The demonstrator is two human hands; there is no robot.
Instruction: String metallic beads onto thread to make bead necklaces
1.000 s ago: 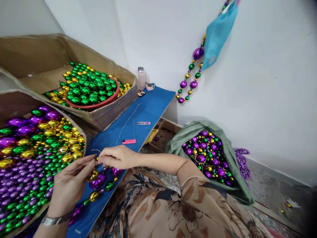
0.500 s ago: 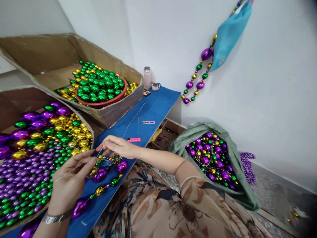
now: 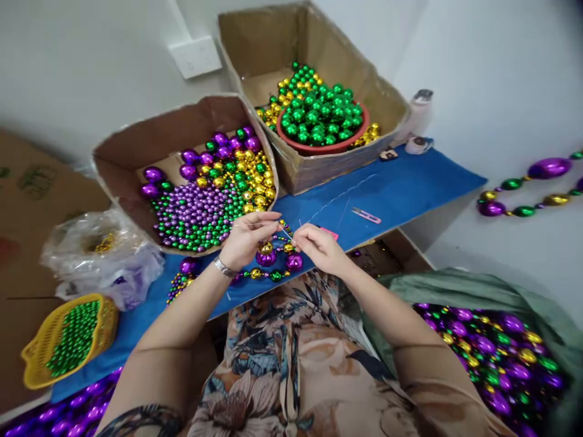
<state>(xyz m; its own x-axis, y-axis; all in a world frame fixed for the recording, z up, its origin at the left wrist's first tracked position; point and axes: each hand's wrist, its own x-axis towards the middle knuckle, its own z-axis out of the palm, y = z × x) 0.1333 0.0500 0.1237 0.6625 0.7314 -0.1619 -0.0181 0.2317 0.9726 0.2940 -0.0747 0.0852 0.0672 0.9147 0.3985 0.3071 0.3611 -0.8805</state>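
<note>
My left hand (image 3: 246, 240) is closed, with thumb and forefinger pinching a thin white string (image 3: 286, 230). Facing it, my right hand (image 3: 322, 249) pinches the same string a short way along. Just beneath both hands, a strand of shiny purple, gold and green beads (image 3: 276, 275) lies on the blue table (image 3: 423, 176). A pink marker-like stick (image 3: 329, 233) rests behind my right hand, partly covered by it. Farther right lies a pair of pink thread snips (image 3: 367, 215). Loose white thread (image 3: 339, 197) trails across the tabletop behind my hands.
One cardboard box (image 3: 122, 142) holds loose beads; another (image 3: 314, 173) holds a red bowl (image 3: 314, 149) of green beads. A yellow basket (image 3: 36, 364) and plastic bags (image 3: 68, 255) stand left. A green sack (image 3: 460, 282) of beads is at right, below the table.
My view has swung left, bringing the yellow basket and plastic bags into sight. My right fingers have drawn in to a pinch, and the hands sit slightly farther apart along the string.
</note>
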